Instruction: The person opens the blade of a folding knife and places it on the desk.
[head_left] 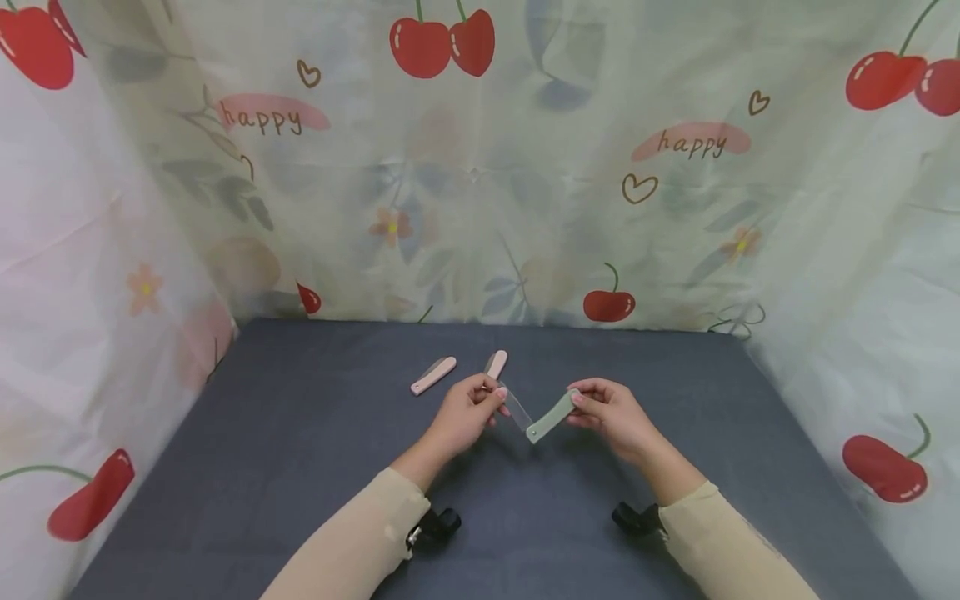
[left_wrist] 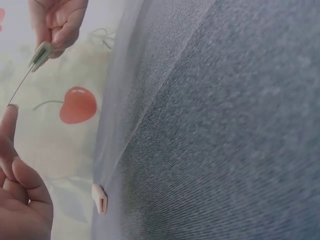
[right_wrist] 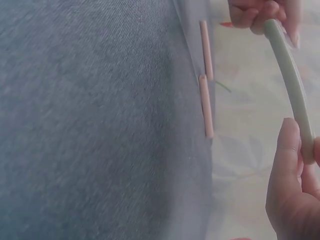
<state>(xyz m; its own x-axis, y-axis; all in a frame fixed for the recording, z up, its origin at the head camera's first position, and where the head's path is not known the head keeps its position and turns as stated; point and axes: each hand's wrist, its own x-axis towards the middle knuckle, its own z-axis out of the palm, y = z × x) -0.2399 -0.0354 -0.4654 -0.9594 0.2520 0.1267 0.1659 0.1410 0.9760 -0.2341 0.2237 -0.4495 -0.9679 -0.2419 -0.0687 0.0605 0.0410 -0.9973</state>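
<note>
Head view shows the cherry-print curtain filling the upper frame and wrapping both sides, with the dark grey counter spread below it. Just under the middle of the frame I hold a green folding knife in the air above the counter, between both hands. My right hand pinches the far end of its green handle, fingers curled round it. My left hand pinches the free end of the thin blade, which stands swung out from the handle so the two form a V, hinged at the bottom. I judge the knife partly unfolded, neither flat shut nor fully straight; which way it is going I cannot tell.

Behind my left hand, toward the curtain, lie two pink folding knives, both untouched: one left of centre, with its blade folded against the handle, the other just above my left fingers and partly hidden by them.
</note>
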